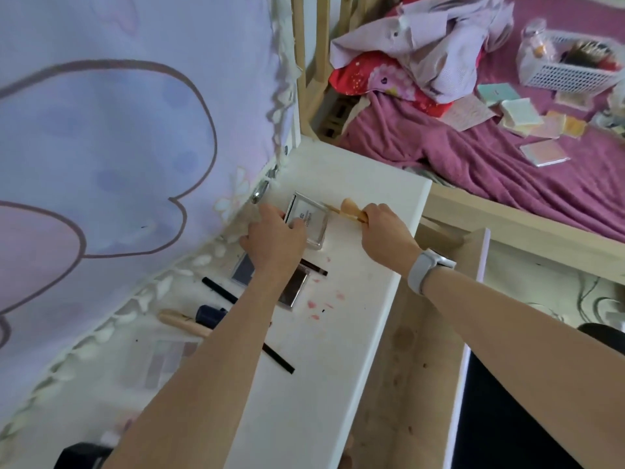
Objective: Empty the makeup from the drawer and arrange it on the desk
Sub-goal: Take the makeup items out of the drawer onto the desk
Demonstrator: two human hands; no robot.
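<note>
- Two bare hands work over the white desk (341, 333), which runs along a lilac curtain (101, 130).
- Far left on the desk lie a beige tube (179, 321), a dark cap (209, 314) and a black pencil (220, 289).
- The left hand (274, 243) has its fingers curled onto the edge of a clear compact (307, 221) that lies flat on the desk.
- Below its wrist sit a grey palette (243, 269) and a dark palette (296, 287); pink smudges (324, 302) mark the desk beside them.
- The right hand (385, 231), watch (424, 269) on its wrist, grips a beige brush (348, 208) just right of the compact.
- The open drawer (416, 350) shows a bare wooden floor.
- Far right, a purple bed (507, 157) holds a white basket (571, 69).
</note>
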